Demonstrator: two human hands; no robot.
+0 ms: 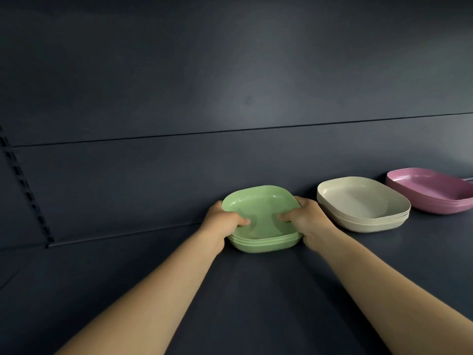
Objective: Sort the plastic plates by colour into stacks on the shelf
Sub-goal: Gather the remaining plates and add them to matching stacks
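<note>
A stack of green plates (pixel 261 203) rests on the dark shelf (pixel 256 290) near the back wall. My left hand (pixel 222 219) grips its left rim, thumb over the top plate. My right hand (pixel 304 217) grips the right rim the same way, thumb on the plate's inside. To the right stands a stack of cream plates (pixel 363 203). Further right, a stack of pink plates (pixel 432 190) is partly cut off by the frame edge.
The shelf's dark back panel (pixel 230 98) rises right behind the stacks. A slotted upright rail (pixel 25 188) runs down the left side. Bare shelf surface lies to the left of the green stack and in front of all three stacks.
</note>
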